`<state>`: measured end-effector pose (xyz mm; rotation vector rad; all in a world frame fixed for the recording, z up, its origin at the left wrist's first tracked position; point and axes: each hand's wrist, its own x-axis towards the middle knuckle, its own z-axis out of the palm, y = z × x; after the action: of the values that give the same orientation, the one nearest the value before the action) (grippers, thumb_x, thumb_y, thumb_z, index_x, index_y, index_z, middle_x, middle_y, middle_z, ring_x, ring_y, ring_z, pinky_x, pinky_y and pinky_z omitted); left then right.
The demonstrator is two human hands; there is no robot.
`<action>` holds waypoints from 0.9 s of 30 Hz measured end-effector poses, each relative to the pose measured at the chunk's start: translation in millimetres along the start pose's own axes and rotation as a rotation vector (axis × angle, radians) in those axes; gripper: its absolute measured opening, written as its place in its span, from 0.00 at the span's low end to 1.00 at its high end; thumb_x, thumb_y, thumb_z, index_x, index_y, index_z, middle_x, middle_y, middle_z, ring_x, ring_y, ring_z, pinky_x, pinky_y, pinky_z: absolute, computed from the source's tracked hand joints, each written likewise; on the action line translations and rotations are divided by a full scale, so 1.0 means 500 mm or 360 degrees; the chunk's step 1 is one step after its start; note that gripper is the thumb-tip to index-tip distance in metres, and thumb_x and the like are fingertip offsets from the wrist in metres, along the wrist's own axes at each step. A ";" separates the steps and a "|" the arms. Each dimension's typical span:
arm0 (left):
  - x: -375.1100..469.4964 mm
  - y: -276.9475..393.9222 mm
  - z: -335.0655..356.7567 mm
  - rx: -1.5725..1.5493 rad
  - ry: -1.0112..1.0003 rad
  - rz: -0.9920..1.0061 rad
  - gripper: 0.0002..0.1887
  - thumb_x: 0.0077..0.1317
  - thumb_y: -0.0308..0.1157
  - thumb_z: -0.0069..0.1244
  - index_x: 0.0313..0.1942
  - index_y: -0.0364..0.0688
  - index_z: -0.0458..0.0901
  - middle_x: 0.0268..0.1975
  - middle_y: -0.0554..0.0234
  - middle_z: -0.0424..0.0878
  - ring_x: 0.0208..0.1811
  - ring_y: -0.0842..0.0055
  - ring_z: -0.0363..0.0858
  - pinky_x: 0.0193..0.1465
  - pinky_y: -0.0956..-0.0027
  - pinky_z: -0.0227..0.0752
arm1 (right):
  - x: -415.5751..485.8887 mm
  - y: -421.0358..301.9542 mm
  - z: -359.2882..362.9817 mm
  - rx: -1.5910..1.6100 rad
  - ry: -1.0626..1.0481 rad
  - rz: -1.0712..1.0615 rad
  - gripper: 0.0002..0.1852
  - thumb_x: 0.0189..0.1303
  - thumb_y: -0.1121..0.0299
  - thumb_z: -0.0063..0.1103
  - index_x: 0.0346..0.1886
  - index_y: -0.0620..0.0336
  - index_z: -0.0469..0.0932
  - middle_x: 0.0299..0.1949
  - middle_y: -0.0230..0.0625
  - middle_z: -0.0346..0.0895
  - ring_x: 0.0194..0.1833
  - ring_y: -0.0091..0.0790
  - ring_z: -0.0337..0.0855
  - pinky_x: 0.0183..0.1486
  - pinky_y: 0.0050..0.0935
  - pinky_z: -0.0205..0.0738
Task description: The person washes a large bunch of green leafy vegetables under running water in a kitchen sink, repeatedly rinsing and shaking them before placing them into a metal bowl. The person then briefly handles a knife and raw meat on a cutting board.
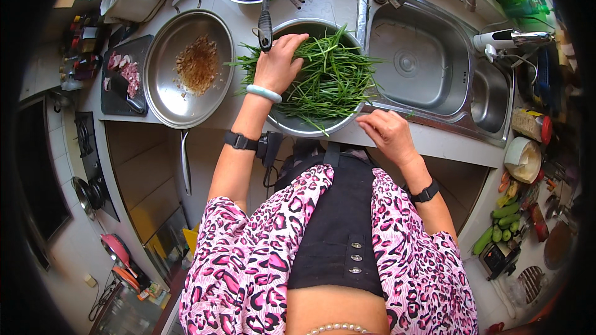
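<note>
A large steel bowl [298, 126] heaped with long green leaves, likely Chinese chives [333, 77], sits before me at the counter's front edge. My left hand [281, 61] lies over the bowl's left side against the leaves, thumb apart from the fingers. It wears a pale bangle [264, 93]. Just outside the bowl's right front rim is my right hand [389, 134], its fingertips drawn together. Whether a thin strand is pinched there is too small to tell. Some leaves hang over the rim on both sides.
Left of the bowl, a steel frying pan [158, 79] holds brown crumbly food. Beyond it lies a cutting board [109, 104] with chopped meat and a cleaver [122, 90]. A strainer's black handle [265, 23] reaches over the bowl's rim. The sink [419, 56] adjoins on the right.
</note>
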<state>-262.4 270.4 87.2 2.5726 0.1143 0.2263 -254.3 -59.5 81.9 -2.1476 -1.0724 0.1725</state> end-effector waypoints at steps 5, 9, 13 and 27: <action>-0.009 -0.006 0.014 0.0055 -0.0001 0.0453 0.27 0.67 0.29 0.62 0.67 0.55 0.82 0.66 0.66 0.85 0.67 0.62 0.82 0.74 0.55 0.69 | 0.035 0.024 -0.004 0.0205 0.0434 0.0568 0.05 0.70 0.69 0.69 0.45 0.55 0.88 0.37 0.33 0.85 0.32 0.40 0.85 0.38 0.36 0.79; -0.010 -0.032 0.046 0.0243 -0.0067 0.0251 0.24 0.71 0.31 0.58 0.67 0.58 0.83 0.65 0.69 0.86 0.70 0.62 0.80 0.79 0.49 0.62 | 0.088 0.057 0.007 0.0005 0.0353 0.0718 0.10 0.68 0.61 0.71 0.45 0.54 0.87 0.37 0.33 0.84 0.31 0.39 0.84 0.36 0.38 0.78; 0.001 -0.065 0.053 0.0062 -0.0176 0.0022 0.25 0.71 0.28 0.58 0.67 0.53 0.82 0.66 0.63 0.85 0.69 0.60 0.80 0.77 0.52 0.67 | 0.120 0.090 0.003 0.0164 0.0289 0.0789 0.09 0.68 0.62 0.71 0.40 0.58 0.87 0.32 0.34 0.84 0.32 0.37 0.84 0.37 0.36 0.78; -0.053 0.054 0.009 -0.0161 0.0245 0.0412 0.20 0.66 0.22 0.62 0.57 0.49 0.91 0.61 0.65 0.89 0.67 0.63 0.82 0.71 0.59 0.75 | 0.122 0.070 -0.049 0.0147 0.0557 0.0709 0.11 0.67 0.64 0.72 0.51 0.51 0.89 0.38 0.27 0.84 0.28 0.27 0.79 0.37 0.31 0.77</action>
<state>-286.8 241.7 94.2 2.4622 -0.1711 0.5136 -182.3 -41.6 88.6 -2.1992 -0.3749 0.0452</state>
